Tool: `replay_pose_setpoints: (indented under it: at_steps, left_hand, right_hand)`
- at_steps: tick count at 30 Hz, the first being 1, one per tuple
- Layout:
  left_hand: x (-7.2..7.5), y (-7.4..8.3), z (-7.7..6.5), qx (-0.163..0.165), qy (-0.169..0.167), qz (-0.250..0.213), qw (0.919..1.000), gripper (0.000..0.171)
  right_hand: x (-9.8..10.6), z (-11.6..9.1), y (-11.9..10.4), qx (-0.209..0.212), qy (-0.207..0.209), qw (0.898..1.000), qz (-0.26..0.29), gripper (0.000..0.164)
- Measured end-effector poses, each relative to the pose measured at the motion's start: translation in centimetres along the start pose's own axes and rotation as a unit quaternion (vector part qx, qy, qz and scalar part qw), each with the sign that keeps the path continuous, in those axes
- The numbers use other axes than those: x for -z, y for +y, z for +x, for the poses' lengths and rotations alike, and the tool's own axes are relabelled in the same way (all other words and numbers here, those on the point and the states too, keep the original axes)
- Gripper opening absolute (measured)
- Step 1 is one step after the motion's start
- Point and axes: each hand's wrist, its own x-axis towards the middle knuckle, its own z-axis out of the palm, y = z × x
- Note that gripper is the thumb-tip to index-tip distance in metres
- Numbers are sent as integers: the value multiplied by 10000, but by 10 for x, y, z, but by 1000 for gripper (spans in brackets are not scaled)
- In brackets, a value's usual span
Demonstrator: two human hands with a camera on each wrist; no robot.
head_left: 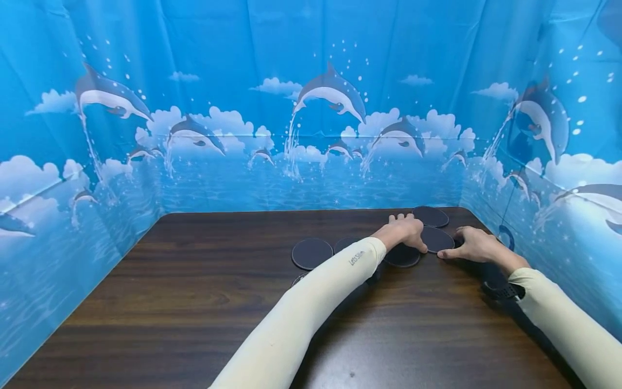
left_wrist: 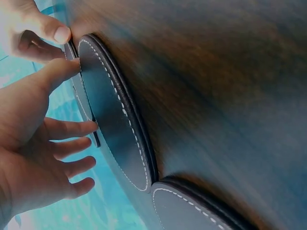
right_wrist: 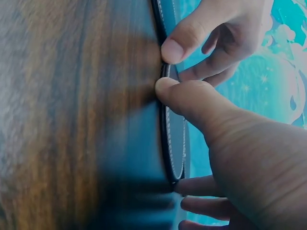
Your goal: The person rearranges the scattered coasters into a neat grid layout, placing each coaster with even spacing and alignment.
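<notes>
Several round black coasters with pale stitched edges lie on the table. My right hand [head_left: 478,249] holds one coaster [head_left: 437,239] by its edge, with the thumb on the near side and the index finger on the right side, as the right wrist view shows. My left hand [head_left: 403,232] is at the left of that coaster. Its thumb touches the rim and its other fingers are spread and fairly straight. Just under the left hand lies another coaster [head_left: 403,256], partly covered by it. One more coaster [head_left: 430,216] lies behind the held one.
Left of the hands lies another coaster [head_left: 312,254]; others are partly hidden by the left sleeve [head_left: 311,302]. The dark wooden table [head_left: 184,302] meets a blue dolphin-print curtain [head_left: 223,178] at the back and sides. The right hand is close to the right-hand curtain.
</notes>
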Motion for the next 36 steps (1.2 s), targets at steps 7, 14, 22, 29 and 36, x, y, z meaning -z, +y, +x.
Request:
replay_pose_setpoints:
  at_steps: [7, 14, 22, 29, 36]
  left_hand:
    - [-12, 6, -2, 13, -36, -23, 10000, 52]
    - [-19, 8, -1, 32, 50, 82, 9999, 50]
    - [-13, 1, 3, 85, 262, -140, 9995, 53]
    - [-3, -9, 1, 134, 256, -225, 9993, 50]
    - [1, -12, 0, 71, 222, -233, 9995, 57]
  right_hand:
    - [-20, -5, 7, 74, 101, 9997, 185, 79]
    - [-29, -8, 10, -48, 321, 9993, 171, 74]
    - [-26, -6, 8, -158, 485, 9981, 349, 63]
    - [-22, -1, 2, -336, 415, 9981, 320, 69]
    - [-14, 3, -2, -266, 331, 9988, 257, 75]
